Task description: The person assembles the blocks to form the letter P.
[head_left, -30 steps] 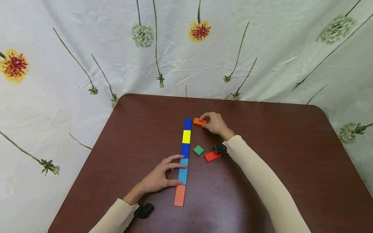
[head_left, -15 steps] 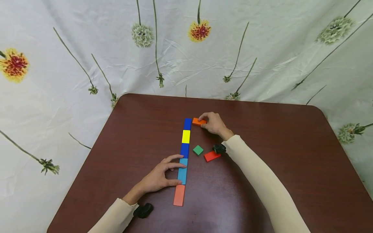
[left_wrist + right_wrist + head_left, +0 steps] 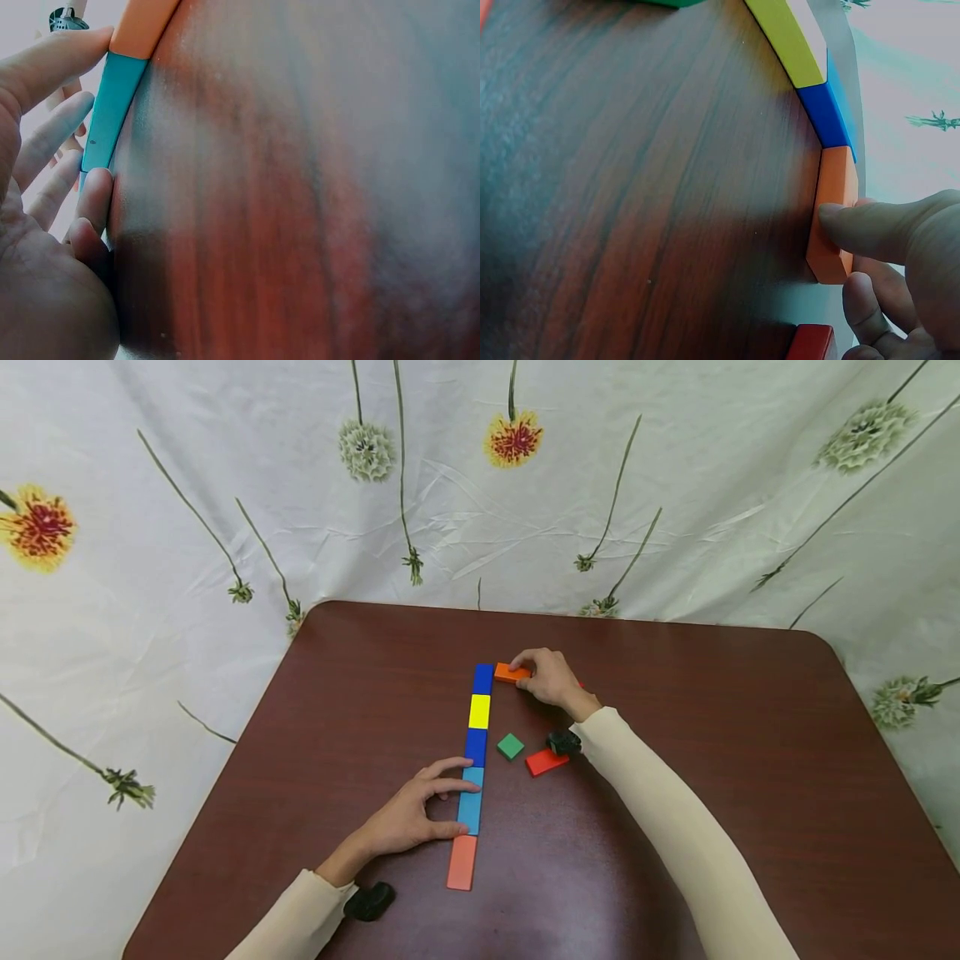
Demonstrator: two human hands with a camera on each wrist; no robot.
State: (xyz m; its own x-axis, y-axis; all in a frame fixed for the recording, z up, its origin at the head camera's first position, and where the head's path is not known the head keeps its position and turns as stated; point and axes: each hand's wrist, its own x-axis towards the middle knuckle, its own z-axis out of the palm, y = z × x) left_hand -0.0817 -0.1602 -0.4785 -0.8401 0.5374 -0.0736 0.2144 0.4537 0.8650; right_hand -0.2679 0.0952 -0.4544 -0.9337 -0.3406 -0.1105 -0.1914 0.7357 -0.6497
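Note:
My right hand (image 3: 547, 677) pinches an orange block (image 3: 502, 672) between thumb and fingers. That block lies crosswise at the right side of the far blue block (image 3: 483, 679); in the right wrist view their ends meet. A straight row runs toward me: the far blue block, a yellow block (image 3: 479, 712), another blue block (image 3: 476, 746), a light blue stretch (image 3: 469, 814) and a salmon block (image 3: 461, 864). My left hand (image 3: 401, 818) rests along the row with fingers extended. Its thumb touches where light blue meets salmon, and its fingertips lie on the light blue and near blue pieces.
A green block (image 3: 511, 747) and a red block (image 3: 545, 763) lie right of the row, under the reach of my right forearm. Another red block (image 3: 814, 341) sits beyond my right hand, mostly hidden by the wrist in the head view. A flowered cloth (image 3: 450, 485) hangs behind the brown table (image 3: 712, 710).
My right hand has slid the orange block slightly left, closing the gap to the far blue block. A red block's edge now shows behind the right wrist. My left hand stays in place.

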